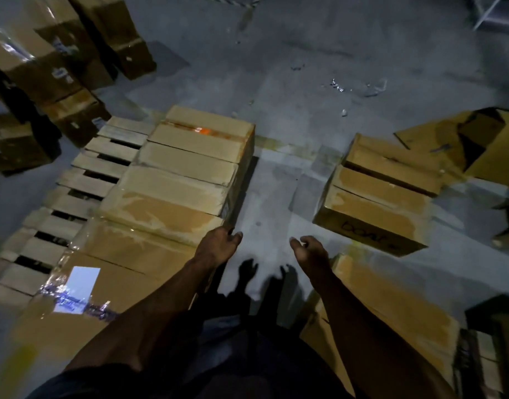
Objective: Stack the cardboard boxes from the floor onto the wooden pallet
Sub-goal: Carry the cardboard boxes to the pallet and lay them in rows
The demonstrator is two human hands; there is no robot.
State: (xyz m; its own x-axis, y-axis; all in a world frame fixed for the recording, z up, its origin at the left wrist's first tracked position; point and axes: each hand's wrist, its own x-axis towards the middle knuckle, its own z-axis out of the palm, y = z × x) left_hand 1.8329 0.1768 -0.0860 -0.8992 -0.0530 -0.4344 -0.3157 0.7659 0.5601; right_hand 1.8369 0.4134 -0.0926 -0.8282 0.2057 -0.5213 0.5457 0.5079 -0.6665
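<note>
Head view. Left hand (218,244) and right hand (308,250), both empty with fingers loosely curled, held apart above the grey floor (276,197). A row of cardboard boxes (190,168) lies along the right edge of the wooden pallet (103,165); a box with handwriting (377,203) rests on the floor to the right, near flattened cardboard (478,145)

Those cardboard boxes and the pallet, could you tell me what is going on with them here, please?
A person is loading cardboard boxes onto a wooden pallet. A row of boxes already lies along the pallet's right side, while its left slats are bare. Both hands are empty: the left hand hovers by the row's near edge and the right hand hangs over bare floor. More boxes wait on the floor to the right.
</note>
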